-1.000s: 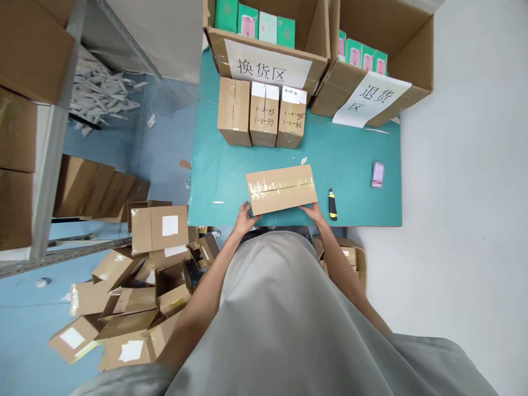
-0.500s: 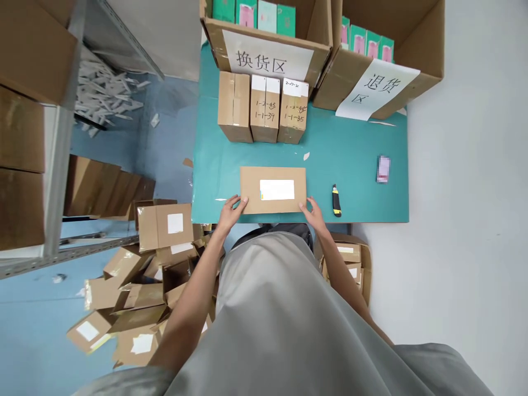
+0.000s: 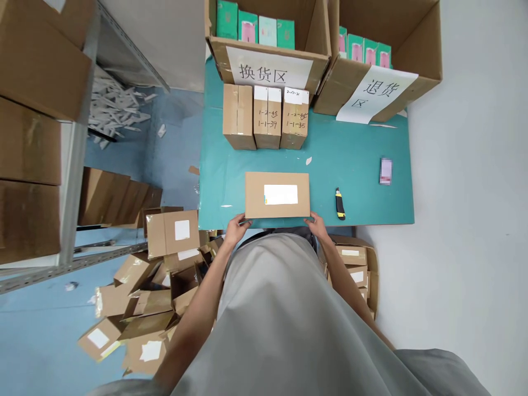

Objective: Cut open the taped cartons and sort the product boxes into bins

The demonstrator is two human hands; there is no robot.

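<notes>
A closed cardboard box (image 3: 256, 209) with a white label (image 3: 281, 194) lies flat near the front edge of the green table (image 3: 223, 190). My left hand (image 3: 236, 230) is at its near left corner, thumb and fingers apart. At the near right corner is my right hand (image 3: 317, 225), its fingers likewise apart. Both hands sit just in front of the box; whether the fingertips touch it I cannot tell. To the right of the box lies a black and yellow box cutter (image 3: 340, 204).
Three small cartons (image 3: 267, 118) with handwritten numbers stand behind. Two large open cartons, a left one (image 3: 322, 69) and a right one (image 3: 424, 85), hold green boxes. A blurred small item (image 3: 385, 171) lies at right. Opened boxes (image 3: 144, 302) are piled on the floor beside a metal shelf (image 3: 78, 143).
My thumbs have come off the top of the cardboard box, and both hands have drawn back to its near corners. The view has shifted slightly.
</notes>
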